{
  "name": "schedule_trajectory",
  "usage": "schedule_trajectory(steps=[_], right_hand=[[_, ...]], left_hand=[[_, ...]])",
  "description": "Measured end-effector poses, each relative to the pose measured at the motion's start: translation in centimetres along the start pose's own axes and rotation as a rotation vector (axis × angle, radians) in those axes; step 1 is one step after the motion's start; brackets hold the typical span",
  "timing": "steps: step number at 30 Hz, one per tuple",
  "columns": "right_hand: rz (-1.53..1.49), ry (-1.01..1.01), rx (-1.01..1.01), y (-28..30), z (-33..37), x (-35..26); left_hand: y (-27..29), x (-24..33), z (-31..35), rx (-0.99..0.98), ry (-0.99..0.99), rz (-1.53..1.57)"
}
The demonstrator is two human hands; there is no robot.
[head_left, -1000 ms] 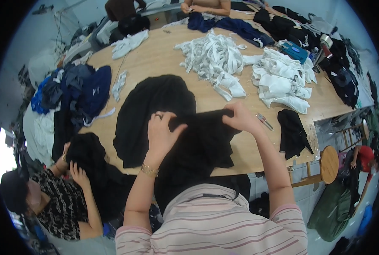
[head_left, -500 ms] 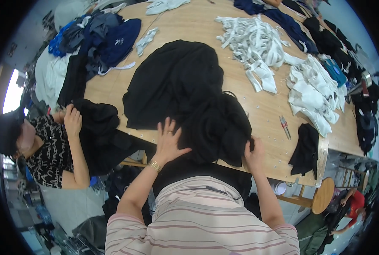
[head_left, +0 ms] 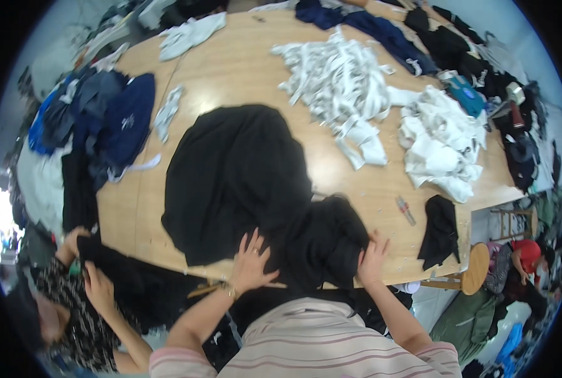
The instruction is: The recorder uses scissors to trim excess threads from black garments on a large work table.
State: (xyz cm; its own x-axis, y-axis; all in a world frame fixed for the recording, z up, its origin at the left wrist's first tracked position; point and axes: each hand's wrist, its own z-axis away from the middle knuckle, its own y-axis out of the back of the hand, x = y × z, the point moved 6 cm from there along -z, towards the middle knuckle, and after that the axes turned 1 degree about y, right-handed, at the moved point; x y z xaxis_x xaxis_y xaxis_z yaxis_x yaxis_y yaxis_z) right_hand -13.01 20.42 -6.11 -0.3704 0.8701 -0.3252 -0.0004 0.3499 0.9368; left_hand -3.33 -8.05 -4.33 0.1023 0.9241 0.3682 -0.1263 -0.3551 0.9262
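A large black garment (head_left: 230, 183) lies spread near the front edge of the table, its right part bunched into folds. My left hand (head_left: 253, 268) rests on its near middle, open, with fingers spread and palm down. At the right edge of the bunched part, my right hand (head_left: 373, 257) has its fingers curled on the black cloth. The fold partly hides those fingertips. To the right of that hand lie small red-handled snips (head_left: 405, 210), and beyond them a smaller black cloth piece (head_left: 440, 232).
White strips (head_left: 340, 79) and crumpled white cloth (head_left: 443, 142) lie in heaps at the far right. Dark blue garments (head_left: 126, 120) are piled at the left. A co-worker (head_left: 82, 309) handles black cloth close on my left. A wooden stool (head_left: 476, 268) stands by the right table corner.
The view has shifted, so the table sits lower in it. My hands stay on the black garment; the right fingers have closed further on its edge. The co-worker's hand has moved lower.
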Motion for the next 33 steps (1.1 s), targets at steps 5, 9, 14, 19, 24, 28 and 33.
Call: schedule_trajectory(steps=[5,9,14,19,24,28,33], right_hand=[[0.020,-0.026,-0.038,0.2,0.4,0.1],[0.017,-0.046,-0.053,-0.5,1.1,0.0],[0.017,-0.061,-0.062,-1.5,2.3,0.8],[0.035,-0.071,-0.065,-1.4,2.1,1.0],[0.018,-0.059,-0.048,-1.6,1.7,1.2],[0.013,-0.080,-0.030,-1.1,1.5,1.0],[0.019,-0.042,0.028,-0.4,1.2,0.4]], left_hand=[[-0.3,-0.4,-0.3,-0.040,0.016,0.027],[-0.7,-0.7,0.6,-0.058,0.019,0.062],[-1.3,-0.5,1.1,-0.133,0.037,0.024],[-0.5,-0.2,0.5,-0.279,0.074,0.025],[-0.9,-0.7,0.6,-0.168,0.072,0.069],[-1.0,-0.5,0.5,-0.113,0.069,0.085],[-0.7,0.0,0.9,0.001,0.014,-0.050]])
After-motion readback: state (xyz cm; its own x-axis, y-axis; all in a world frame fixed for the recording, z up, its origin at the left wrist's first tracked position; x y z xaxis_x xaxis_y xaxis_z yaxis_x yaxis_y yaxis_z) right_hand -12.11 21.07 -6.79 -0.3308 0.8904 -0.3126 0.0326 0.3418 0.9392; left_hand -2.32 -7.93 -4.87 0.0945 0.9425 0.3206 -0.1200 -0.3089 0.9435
